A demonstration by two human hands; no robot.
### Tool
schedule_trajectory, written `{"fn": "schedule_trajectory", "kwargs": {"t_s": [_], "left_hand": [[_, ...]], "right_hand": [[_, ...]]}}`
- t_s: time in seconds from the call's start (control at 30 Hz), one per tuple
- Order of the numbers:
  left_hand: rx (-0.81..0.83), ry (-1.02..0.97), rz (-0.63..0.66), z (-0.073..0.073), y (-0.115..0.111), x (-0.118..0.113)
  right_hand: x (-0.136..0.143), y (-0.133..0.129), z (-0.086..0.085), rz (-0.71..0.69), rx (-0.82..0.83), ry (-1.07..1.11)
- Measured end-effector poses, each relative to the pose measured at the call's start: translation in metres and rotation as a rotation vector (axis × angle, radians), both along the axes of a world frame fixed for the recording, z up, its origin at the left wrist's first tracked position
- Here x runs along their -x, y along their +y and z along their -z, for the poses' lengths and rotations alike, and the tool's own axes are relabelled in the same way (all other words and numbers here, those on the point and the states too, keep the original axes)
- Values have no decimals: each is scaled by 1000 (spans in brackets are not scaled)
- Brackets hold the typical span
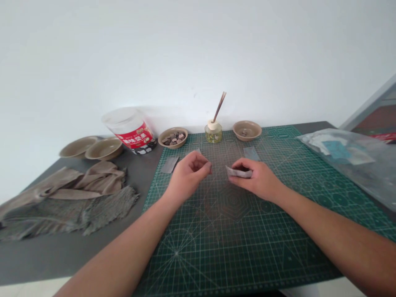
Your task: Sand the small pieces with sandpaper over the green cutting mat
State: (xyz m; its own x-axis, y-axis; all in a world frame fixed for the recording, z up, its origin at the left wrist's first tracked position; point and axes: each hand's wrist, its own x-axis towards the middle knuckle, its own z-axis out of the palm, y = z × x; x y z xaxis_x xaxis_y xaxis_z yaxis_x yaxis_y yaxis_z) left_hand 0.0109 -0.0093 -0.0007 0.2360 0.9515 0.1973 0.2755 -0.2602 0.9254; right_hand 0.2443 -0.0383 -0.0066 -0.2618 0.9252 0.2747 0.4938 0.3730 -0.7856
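My left hand (191,171) is over the green cutting mat (198,247), its thumb and forefinger pinched together. Whatever lies between those fingertips is too small to make out. To its right, my right hand (260,178) grips a small greyish pouch (239,173), whose edge points toward my left hand. The two hands are apart. Flat on the mat beyond my left hand lies a small grey packet (168,165), and another pale packet (251,154) lies beyond my right hand. A third one (198,151) is partly hidden behind my left hand.
Along the wall stand a bowl (164,135) of brown and pinkish chunks, a reed diffuser (213,133) and a bowl (247,133) with a few bits. At left are a plastic tub (131,134), two bowls (104,150) and crumpled cloth (77,198). A clear plastic bag (349,154) lies right.
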Motion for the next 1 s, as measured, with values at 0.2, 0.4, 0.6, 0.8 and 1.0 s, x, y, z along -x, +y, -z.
{"fn": "schedule_trajectory", "kwargs": {"t_s": [0.2, 0.4, 0.6, 0.8, 1.0], "left_hand": [[-40, -114, -85, -2, 4, 3], [-156, -316, -285, -11, 12, 11], [-235, -485, -342, -15, 19, 20], [-239, -472, -355, -18, 19, 23], [-265, -482, -395, -19, 23, 29]], "right_hand": [[2, 0, -1, 29, -69, -60], [3, 1, 6, 43, -23, -70], [9, 8, -16, 239, -267, -129], [38, 41, -17, 101, -310, -477], [71, 62, -7, 63, -134, -464]]}}
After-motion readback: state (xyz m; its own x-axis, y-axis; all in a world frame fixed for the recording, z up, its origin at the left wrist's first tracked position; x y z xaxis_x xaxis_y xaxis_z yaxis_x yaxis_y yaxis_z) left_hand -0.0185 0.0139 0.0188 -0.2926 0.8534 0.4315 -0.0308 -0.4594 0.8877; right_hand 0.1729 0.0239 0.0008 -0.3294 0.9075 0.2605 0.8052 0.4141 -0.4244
